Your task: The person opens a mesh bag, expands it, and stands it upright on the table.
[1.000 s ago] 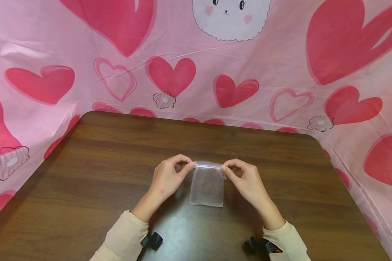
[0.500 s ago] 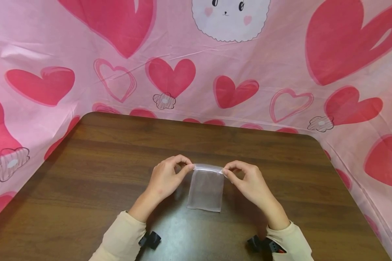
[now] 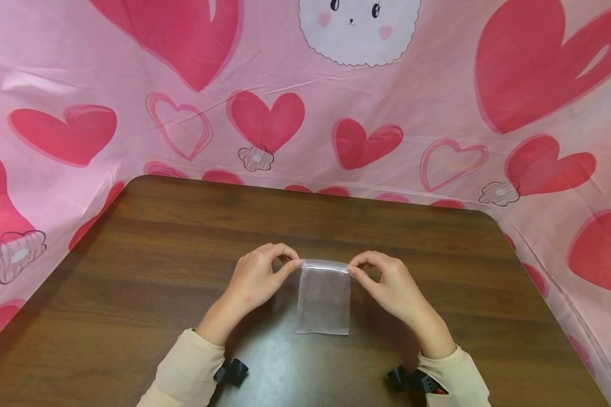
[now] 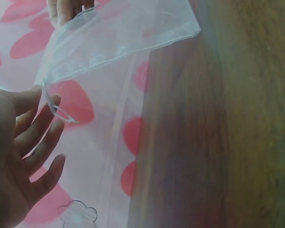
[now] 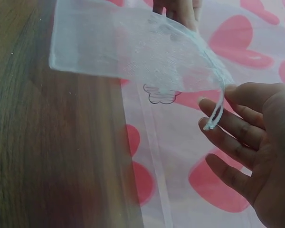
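Note:
A small sheer white drawstring pouch (image 3: 324,299) hangs between the two hands, its gathered top edge stretched out sideways. My left hand (image 3: 261,277) pinches its upper left corner between thumb and forefinger. At the upper right corner, my right hand (image 3: 389,282) pinches it the same way. The left wrist view shows a cord loop (image 4: 61,113) dangling by the left fingers. In the right wrist view another knotted cord loop (image 5: 216,114) hangs below the right thumb. The pouch is see-through, and nothing shows inside it.
Beneath the hands is a brown wooden table (image 3: 183,226) with rounded far corners. A pink cloth (image 3: 295,68) printed with hearts surrounds its back and sides. Black wrist devices (image 3: 232,372) sit at both beige sleeves (image 3: 188,362).
Both hands have come slightly nearer the body with the pouch, which now sits a little lower in the head view. Its lower edge swung left and then back right. Both pinches stay the same.

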`<state>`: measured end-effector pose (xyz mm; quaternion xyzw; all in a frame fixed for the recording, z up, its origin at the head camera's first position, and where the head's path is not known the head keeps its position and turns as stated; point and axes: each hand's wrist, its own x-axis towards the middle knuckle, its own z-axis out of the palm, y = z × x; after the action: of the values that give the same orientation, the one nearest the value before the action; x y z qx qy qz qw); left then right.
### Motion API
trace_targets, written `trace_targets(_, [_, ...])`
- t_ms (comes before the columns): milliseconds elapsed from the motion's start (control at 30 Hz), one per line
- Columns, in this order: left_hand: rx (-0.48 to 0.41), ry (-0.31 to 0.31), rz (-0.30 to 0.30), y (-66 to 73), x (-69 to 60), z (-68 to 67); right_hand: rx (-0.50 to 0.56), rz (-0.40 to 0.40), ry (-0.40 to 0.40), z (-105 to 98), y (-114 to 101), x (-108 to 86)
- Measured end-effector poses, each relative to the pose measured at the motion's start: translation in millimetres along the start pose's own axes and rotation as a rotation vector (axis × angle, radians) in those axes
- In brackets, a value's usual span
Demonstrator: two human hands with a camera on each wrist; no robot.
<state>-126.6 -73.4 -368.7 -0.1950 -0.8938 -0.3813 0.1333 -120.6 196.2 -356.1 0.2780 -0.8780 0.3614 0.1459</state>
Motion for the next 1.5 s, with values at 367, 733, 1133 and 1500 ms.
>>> trace_targets(367, [0.015, -0.024, 0.064, -2.3, 2.2, -6.1, -0.049, -0.063, -0.042, -5.0, 1.6, -0.9])
trace_targets(733, [0.058, -0.029, 0.151, -4.9, 2.7, -10.3, -0.135, -0.089, -0.085, -5.8, -1.0, -0.7])
trace_targets(1133, [0.171, -0.034, 0.216, -5.9, 3.3, -10.8, -0.166, -0.148, -0.099, -3.9, 2.6, 0.3])
trace_targets(1500, [0.192, -0.028, 0.215, -5.0, 2.2, -7.9, -0.176, -0.148, -0.102, -3.2, 5.2, -1.1])
